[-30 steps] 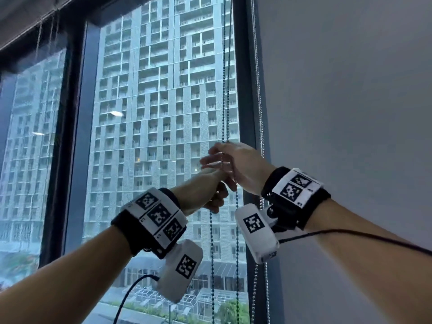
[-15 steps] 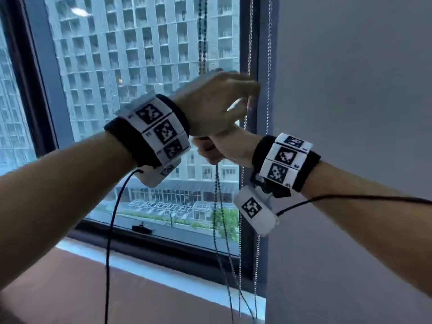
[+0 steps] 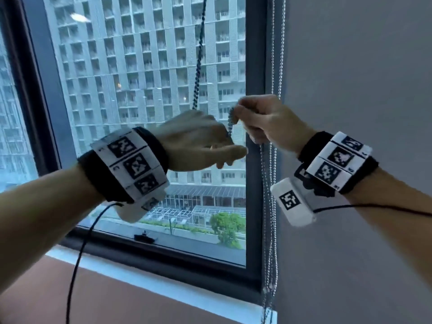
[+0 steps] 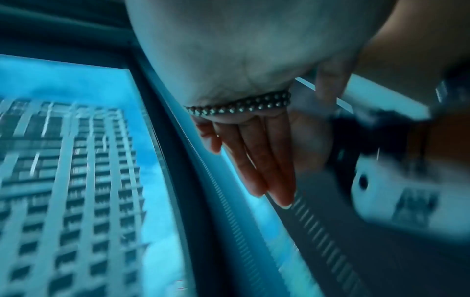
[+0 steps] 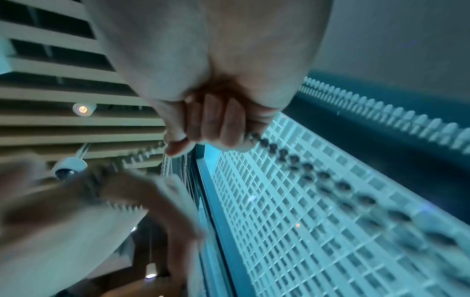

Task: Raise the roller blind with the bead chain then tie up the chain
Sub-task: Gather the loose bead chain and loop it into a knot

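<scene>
against window (image 3: 145, 90): right hand (image 3: 268, 122) fisted round bead chain (image 3: 231, 120); left hand (image 3: 196, 139) flat-fingered, chain seemingly draped across it.

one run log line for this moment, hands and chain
stage: tying chain | right hand: grips bead chain | left hand: fingers straight, chain across palm | blind: out of view

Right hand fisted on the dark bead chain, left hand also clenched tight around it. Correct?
Not quite. The right hand does grip the dark bead chain, but the left hand isn't clenched: the left wrist view shows its fingers straight, with the chain lying across the palm.
</scene>
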